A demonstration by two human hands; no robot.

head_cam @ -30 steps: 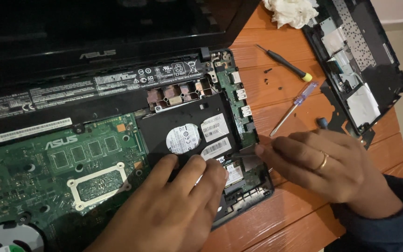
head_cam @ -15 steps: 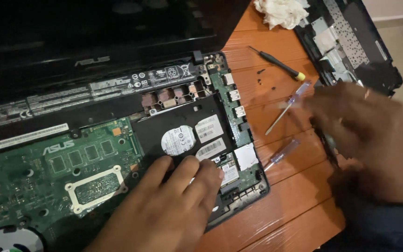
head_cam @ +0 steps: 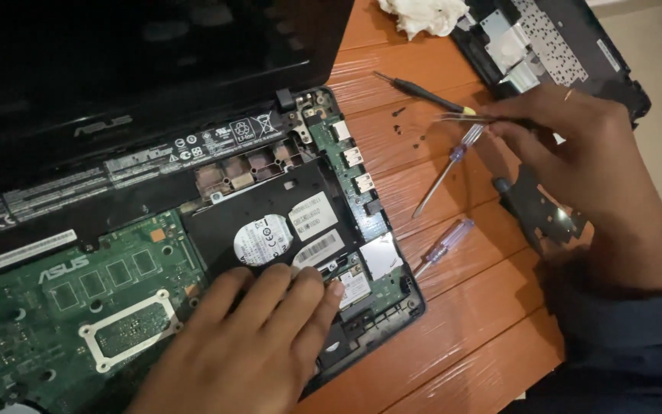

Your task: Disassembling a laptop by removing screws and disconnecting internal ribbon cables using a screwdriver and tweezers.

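Head view: nearest, the left hand (head_cam: pixel 250 345) lies flat, fingers together, on the near edge of the drive (head_cam: pixel 270 222), a matte black slab with a round silver label and white stickers. The drive sits in its bay at the right end of the opened laptop (head_cam: pixel 155 230), beside a green circuit board (head_cam: pixel 63 307) studded with chips and a bright metal frame. Along the laptop's right edge runs a strip of silver ports.

Beyond that edge, on the glossy, film-wrapped orange-wood table (head_cam: pixel 461 322), lie two screwdrivers (head_cam: pixel 442 245) with clear blue handles and thin steel shafts. A dark bracket (head_cam: pixel 538 215) rests under the right hand (head_cam: pixel 584 169). That hand hovers over the table's right side, fingertips pinching slim metal tweezers (head_cam: pixel 461 119) whose tips point left. A black screwdriver (head_cam: pixel 423 93) with a yellow end lies farther back, tiny dark screws scattered near it. At the far edge sit a crumpled white cloth (head_cam: pixel 423 15) and a black keyboard panel (head_cam: pixel 553 46).
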